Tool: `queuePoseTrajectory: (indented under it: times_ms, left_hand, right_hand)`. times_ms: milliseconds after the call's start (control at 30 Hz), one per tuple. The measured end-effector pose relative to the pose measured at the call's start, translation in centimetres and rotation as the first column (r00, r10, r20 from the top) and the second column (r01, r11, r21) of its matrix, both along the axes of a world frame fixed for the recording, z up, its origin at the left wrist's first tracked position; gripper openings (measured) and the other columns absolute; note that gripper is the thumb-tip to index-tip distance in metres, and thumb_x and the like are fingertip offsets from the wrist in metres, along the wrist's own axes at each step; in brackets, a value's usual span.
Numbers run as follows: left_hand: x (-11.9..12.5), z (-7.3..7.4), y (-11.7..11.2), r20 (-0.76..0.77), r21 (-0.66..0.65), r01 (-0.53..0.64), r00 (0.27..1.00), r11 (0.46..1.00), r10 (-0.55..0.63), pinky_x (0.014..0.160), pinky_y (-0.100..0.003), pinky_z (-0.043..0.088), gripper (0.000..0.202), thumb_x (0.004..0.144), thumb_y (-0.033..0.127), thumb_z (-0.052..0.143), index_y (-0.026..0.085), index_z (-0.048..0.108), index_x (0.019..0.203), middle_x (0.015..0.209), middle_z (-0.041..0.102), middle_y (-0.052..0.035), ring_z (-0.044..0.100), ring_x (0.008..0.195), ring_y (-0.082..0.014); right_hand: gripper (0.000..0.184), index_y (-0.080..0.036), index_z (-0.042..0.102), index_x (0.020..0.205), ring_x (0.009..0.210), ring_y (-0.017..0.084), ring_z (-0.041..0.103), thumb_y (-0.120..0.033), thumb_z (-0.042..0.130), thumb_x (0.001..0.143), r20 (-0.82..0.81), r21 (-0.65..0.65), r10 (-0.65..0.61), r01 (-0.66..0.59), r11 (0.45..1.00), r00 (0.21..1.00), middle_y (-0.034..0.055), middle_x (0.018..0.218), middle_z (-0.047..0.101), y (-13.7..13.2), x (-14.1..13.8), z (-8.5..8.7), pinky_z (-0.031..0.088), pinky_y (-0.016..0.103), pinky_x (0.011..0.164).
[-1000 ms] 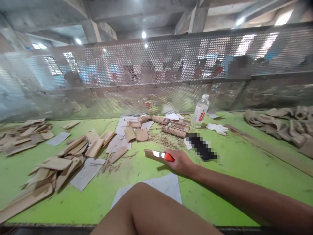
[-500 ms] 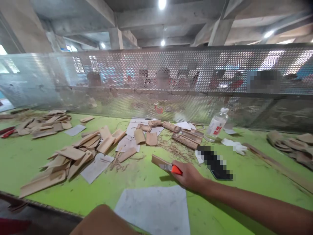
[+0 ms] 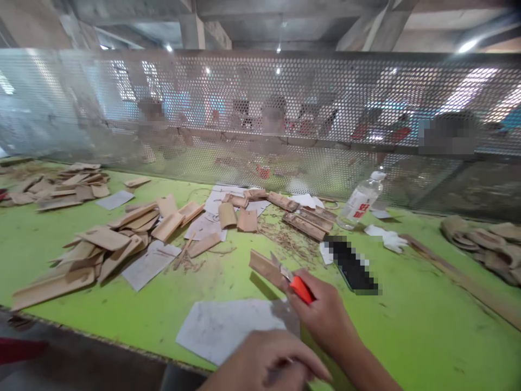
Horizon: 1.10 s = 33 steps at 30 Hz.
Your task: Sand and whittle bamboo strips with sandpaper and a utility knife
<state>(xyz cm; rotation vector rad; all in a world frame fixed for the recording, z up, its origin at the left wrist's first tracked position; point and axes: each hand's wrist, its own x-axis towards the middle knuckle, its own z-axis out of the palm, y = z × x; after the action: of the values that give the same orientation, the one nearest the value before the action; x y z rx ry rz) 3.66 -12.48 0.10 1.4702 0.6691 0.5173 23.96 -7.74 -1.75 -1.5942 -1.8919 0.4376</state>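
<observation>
My right hand [image 3: 321,301] is closed around a knife [image 3: 301,289] with an orange-red handle and a short pointed metal blade. A split piece of bamboo [image 3: 264,266] is gripped in the same hand, lying alongside the blade and held above the table. Low in the middle, my left hand [image 3: 268,358] has its fingers loosely bent and apart, with nothing visible in them. Part of that hand is cut off by the bottom edge. Beneath the hands lies a white paper sheet [image 3: 220,326] on the green table [image 3: 391,331].
Bamboo pieces [image 3: 108,239] are heaped at the left, with more [image 3: 305,224] near the perforated metal screen [image 3: 228,119]. Toward the right are a clear bottle [image 3: 360,201], a phone [image 3: 352,266], a white glove [image 3: 388,238], a long strip [image 3: 459,277] and a brown pile [image 3: 484,241].
My left hand has come into view, moving right toward the right hand. The right hand has shifted slightly right and turned, with the knife blade now angled upward. The camera has tilted down.
</observation>
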Motion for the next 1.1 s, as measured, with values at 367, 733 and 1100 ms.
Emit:
queuePoseTrajectory:
  times_ms: [367, 733, 1100]
  left_hand:
    - [-3.8, -1.5, 2.0, 0.012, -0.435, -0.554, 0.784, 0.709, 0.620, 0.094, -0.040, 0.056, 0.079, 0.086, 0.060, 0.076, 0.026, 0.043, 0.149, 0.149, 0.051, -0.0153, 0.067, 0.112, -0.0279]
    - [-3.5, 0.3, 2.8, -0.087, -0.165, -0.335, 0.942, 0.928, 0.325, 0.056, -0.024, 0.045, 0.037, 0.098, 0.049, 0.062, 0.025, 0.036, 0.087, 0.078, 0.072, -0.0026, 0.061, 0.059, -0.0150]
    - [-3.2, -2.5, 3.9, -0.208, 0.448, -0.442, 0.794, 0.777, 0.571, 0.081, -0.034, 0.047, 0.024, 0.092, 0.016, 0.047, 0.023, 0.058, 0.112, 0.102, 0.065, -0.0068, 0.063, 0.091, -0.0252]
  right_hand:
    - [0.045, -0.024, 0.048, 0.071, 0.062, 0.016, 0.047, -0.060, 0.053, 0.096, -0.339, -0.275, -0.152, 0.057, 0.960, 0.929, -0.0035, 0.064, 0.046, -4.1, -1.0, -0.1, 0.041, 0.025, 0.056]
    - [0.033, -0.023, 0.074, 0.098, 0.075, 0.020, 0.062, -0.052, 0.059, 0.096, -0.454, -0.227, -0.030, -0.083, 0.970, 0.891, 0.0028, 0.082, 0.069, -4.1, -1.5, 0.3, 0.050, 0.027, 0.067]
    - [0.024, -0.026, 0.074, 0.105, 0.074, 0.021, 0.068, -0.027, 0.065, 0.083, -0.287, -0.244, -0.094, 0.022, 0.969, 0.953, 0.0020, 0.088, 0.077, -3.9, -3.4, -1.5, 0.050, 0.027, 0.067]
